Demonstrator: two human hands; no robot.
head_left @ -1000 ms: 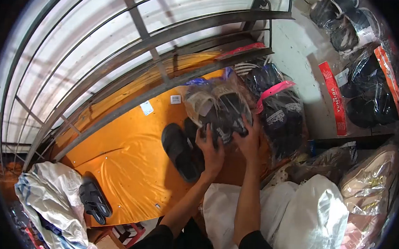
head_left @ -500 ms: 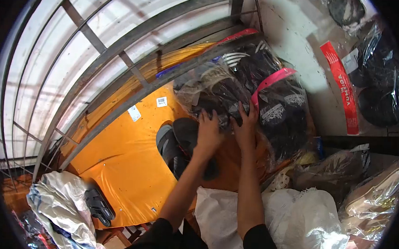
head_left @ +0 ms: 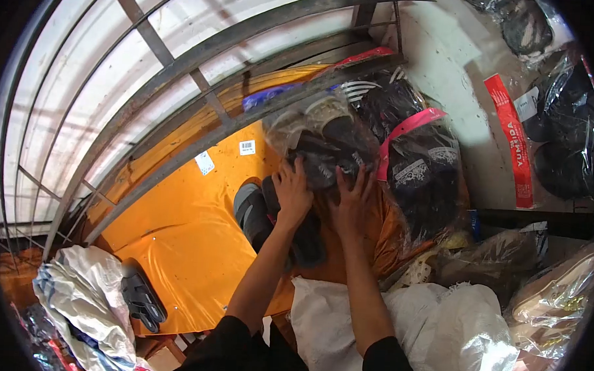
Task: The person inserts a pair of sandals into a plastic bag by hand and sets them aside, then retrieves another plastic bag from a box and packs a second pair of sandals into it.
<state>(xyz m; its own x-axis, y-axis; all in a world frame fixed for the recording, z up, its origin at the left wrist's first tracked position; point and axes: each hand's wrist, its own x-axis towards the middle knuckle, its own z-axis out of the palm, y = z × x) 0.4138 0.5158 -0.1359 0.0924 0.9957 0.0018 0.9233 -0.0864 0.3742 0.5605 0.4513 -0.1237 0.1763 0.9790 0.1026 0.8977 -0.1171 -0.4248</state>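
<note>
A clear plastic bag with dark sandals (head_left: 322, 150) lies at the back of the orange sheet. My left hand (head_left: 292, 195) rests at its near left edge, fingers apart. Against the near right edge of the same bag, my right hand (head_left: 353, 200) has its fingers spread. Neither hand is wrapped round anything that I can see. A loose pair of black and grey slippers (head_left: 251, 213) lies just left of my left hand, partly covered by that hand and forearm. To the right, another bagged pair of black slippers (head_left: 420, 171) has a pink strip (head_left: 411, 126) across it.
A metal grille (head_left: 176, 67) curves along the left and back of the orange sheet (head_left: 174, 260). White sacks (head_left: 437, 324) sit at the front right. Another black slipper (head_left: 143, 299) lies at the lower left. Bagged footwear with a red label (head_left: 511, 142) is on the right.
My left hand has shifted left and my right hand has drawn slightly nearer, fingers spreading. The bag between them looks flatter, its sandals plainer to see. The view has shifted slightly.
</note>
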